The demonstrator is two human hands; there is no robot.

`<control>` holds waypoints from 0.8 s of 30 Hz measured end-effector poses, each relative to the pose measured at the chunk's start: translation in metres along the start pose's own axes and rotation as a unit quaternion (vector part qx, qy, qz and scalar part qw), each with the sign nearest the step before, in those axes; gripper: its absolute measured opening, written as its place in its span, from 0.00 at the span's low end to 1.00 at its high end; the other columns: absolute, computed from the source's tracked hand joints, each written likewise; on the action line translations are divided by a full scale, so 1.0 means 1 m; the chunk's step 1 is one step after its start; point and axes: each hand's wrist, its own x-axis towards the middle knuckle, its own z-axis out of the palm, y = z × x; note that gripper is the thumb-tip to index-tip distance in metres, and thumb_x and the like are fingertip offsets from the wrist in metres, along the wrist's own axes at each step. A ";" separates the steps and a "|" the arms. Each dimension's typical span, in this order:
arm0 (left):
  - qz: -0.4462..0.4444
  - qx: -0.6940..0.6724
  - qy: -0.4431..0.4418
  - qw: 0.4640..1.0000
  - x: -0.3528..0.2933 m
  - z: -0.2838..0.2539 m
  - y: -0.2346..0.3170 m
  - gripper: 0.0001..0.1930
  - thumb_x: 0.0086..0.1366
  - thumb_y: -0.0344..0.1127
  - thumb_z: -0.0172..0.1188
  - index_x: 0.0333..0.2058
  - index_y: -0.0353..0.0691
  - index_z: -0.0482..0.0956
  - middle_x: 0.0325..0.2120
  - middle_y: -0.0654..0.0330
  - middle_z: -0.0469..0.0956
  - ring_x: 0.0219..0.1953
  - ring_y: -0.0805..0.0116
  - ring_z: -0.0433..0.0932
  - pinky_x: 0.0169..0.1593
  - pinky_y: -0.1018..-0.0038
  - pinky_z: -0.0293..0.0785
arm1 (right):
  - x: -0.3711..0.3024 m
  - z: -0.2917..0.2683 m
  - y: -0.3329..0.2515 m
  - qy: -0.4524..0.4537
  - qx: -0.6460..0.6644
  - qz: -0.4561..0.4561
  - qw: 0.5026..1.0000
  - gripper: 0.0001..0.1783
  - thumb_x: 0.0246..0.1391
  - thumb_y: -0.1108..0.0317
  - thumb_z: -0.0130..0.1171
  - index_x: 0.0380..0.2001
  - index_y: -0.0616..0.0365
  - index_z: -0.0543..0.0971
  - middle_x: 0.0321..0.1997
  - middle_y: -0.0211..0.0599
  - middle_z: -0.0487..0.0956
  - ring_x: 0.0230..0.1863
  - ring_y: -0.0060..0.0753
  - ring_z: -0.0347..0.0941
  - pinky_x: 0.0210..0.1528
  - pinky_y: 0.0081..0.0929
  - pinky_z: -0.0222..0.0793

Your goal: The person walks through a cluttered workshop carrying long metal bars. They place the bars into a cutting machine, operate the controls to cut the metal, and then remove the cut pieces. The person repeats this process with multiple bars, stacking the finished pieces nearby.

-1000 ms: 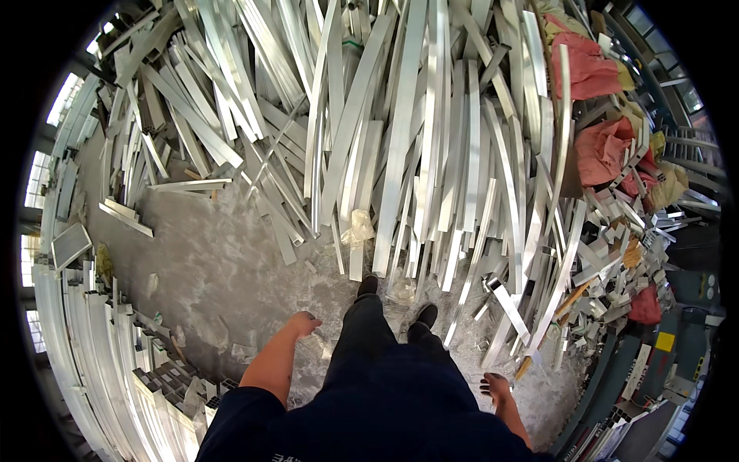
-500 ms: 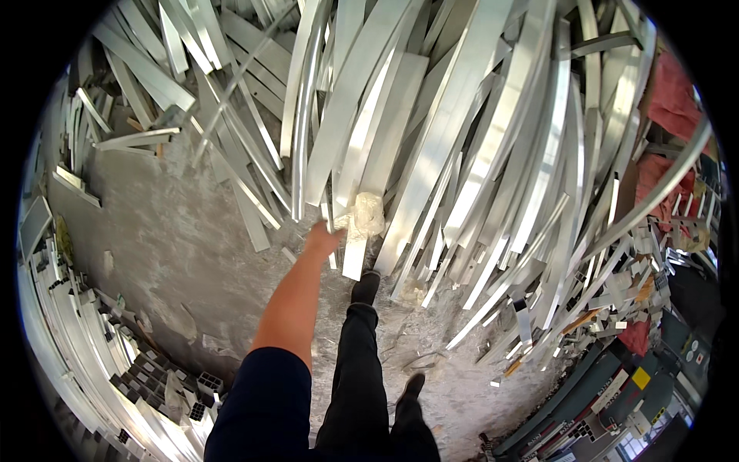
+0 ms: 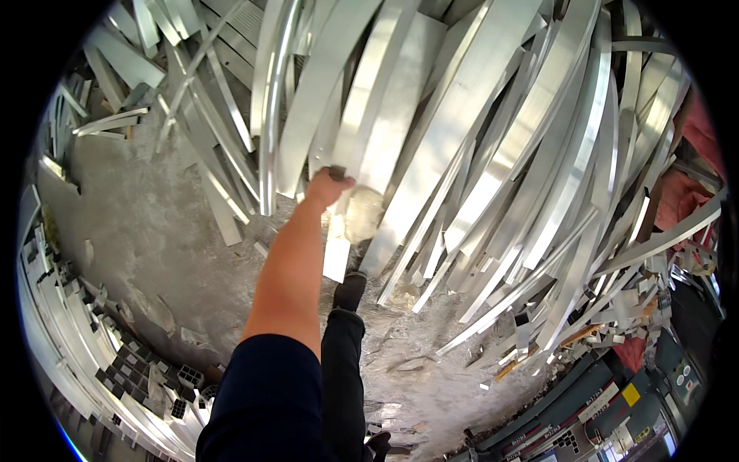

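Hand L (image 3: 331, 187): part-curled at metal profile (image 3: 336, 260), nr plastic wrap (image 3: 362, 215) | grip: can't tell | R hand: off-frame

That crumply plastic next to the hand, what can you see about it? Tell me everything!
The crumpled plastic is a pale, creamy, wrinkled lump that looks thin and partly see-through. It lies by the lower end of a silvery metal bar, just ahead of the person's shoe. The left hand is close, toward its upper left; I can't tell whether they touch.
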 end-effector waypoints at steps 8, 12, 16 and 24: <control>0.073 -0.202 -0.026 0.976 -0.185 -0.029 0.070 0.39 0.58 0.52 0.65 0.58 0.30 0.59 0.45 0.50 0.76 0.45 0.63 0.74 0.50 0.69 0.69 | -0.047 0.025 -0.055 -0.082 -0.026 -0.065 0.994 0.29 0.62 0.56 0.53 0.60 0.61 0.65 0.49 0.46 0.77 0.44 0.36 0.76 0.45 0.33 0.73; 0.014 -0.349 -0.175 0.921 -0.278 -0.039 0.158 0.35 0.53 0.39 0.69 0.54 0.28 0.64 0.42 0.52 0.76 0.44 0.64 0.75 0.50 0.69 0.70 | 0.009 -0.021 0.002 -0.121 0.002 -0.128 0.984 0.29 0.62 0.54 0.52 0.60 0.61 0.65 0.50 0.46 0.77 0.43 0.36 0.76 0.46 0.33 0.72; 0.032 -0.404 -0.138 0.904 -0.353 -0.034 0.212 0.28 0.54 0.32 0.66 0.51 0.30 0.65 0.42 0.51 0.76 0.41 0.61 0.79 0.47 0.65 0.75 | 0.022 -0.038 0.033 -0.129 0.037 -0.179 0.975 0.27 0.62 0.57 0.52 0.60 0.61 0.65 0.50 0.46 0.77 0.44 0.37 0.76 0.45 0.33 0.74; 0.175 -0.193 -0.018 0.965 -0.589 0.024 0.155 0.28 0.52 0.35 0.70 0.47 0.28 0.66 0.38 0.51 0.77 0.40 0.63 0.76 0.45 0.68 0.73 | 0.118 -0.104 0.135 -0.103 0.058 -0.262 0.958 0.24 0.62 0.59 0.53 0.56 0.62 0.69 0.47 0.43 0.78 0.41 0.35 0.78 0.38 0.33 0.76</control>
